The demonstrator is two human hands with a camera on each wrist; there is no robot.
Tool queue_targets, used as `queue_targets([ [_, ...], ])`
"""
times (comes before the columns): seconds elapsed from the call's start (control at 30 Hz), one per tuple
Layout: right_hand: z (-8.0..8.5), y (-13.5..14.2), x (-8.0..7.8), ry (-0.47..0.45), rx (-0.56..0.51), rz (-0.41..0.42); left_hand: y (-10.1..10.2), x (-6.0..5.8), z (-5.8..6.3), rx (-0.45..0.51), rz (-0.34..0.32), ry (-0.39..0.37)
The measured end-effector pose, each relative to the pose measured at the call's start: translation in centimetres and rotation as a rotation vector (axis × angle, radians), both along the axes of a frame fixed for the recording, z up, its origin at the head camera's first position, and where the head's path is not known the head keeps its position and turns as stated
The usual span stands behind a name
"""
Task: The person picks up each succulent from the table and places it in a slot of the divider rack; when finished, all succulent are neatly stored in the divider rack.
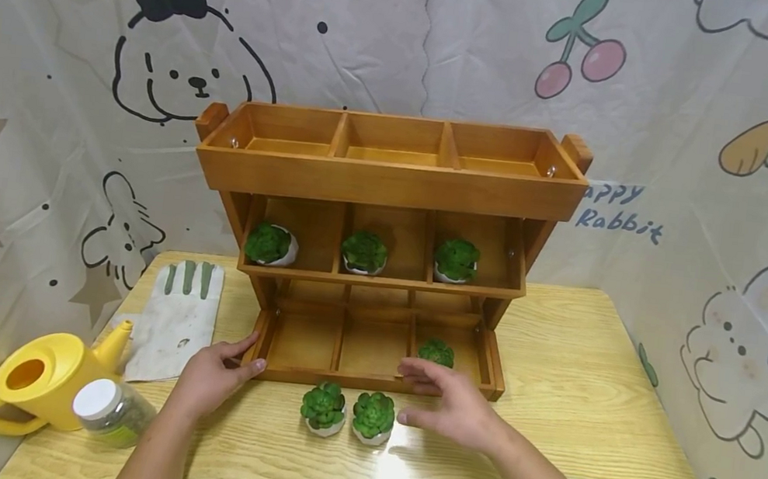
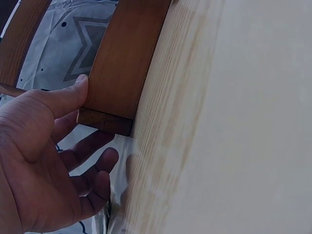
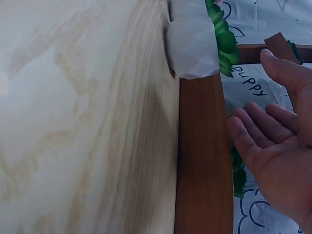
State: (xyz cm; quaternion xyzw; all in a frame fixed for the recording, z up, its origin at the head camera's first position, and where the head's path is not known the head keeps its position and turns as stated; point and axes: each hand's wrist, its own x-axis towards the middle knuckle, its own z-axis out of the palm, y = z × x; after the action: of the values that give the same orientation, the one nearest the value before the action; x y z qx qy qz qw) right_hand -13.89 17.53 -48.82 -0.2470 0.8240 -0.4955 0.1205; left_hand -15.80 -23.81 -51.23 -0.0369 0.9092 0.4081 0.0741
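Observation:
A three-tier wooden shelf (image 1: 390,185) with divided compartments stands on the table. My left hand (image 1: 215,378) pinches the left front corner of its bottom tier, thumb on one face of the corner and index finger round the other; the remaining fingers hang loosely. Above the bottom tier's front edge, my right hand (image 1: 458,407) is spread with nothing in it. Just behind its fingers a small green potted succulent (image 1: 436,352) sits in the bottom right compartment, partly hidden. Two more potted succulents, a left one (image 1: 323,408) and a right one (image 1: 373,416), stand before the shelf, near my right thumb.
Three potted plants occupy the middle tier, one being the left plant (image 1: 271,245). On the table's left are a yellow watering can (image 1: 49,376), a white-lidded jar (image 1: 113,410) and a work glove (image 1: 179,319). A printed cloth (image 1: 405,39) hangs behind and along both sides.

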Motion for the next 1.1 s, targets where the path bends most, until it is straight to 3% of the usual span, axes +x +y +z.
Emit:
queue_targets([
  [0.53,-1.5,-1.7,0.5,0.012,0.114,0.113,0.0,0.0,0.0,-0.004,-0.002,0.003],
  [0.77,-1.8,-2.5,0.6,0.079,0.219,0.113,0.0,0.1,0.0,-0.01,-0.002,0.006],
  [1.1,-1.9,-3.3,0.6,0.061,0.269,0.106,0.1,-0.1,0.0,-0.001,0.001,-0.001],
])
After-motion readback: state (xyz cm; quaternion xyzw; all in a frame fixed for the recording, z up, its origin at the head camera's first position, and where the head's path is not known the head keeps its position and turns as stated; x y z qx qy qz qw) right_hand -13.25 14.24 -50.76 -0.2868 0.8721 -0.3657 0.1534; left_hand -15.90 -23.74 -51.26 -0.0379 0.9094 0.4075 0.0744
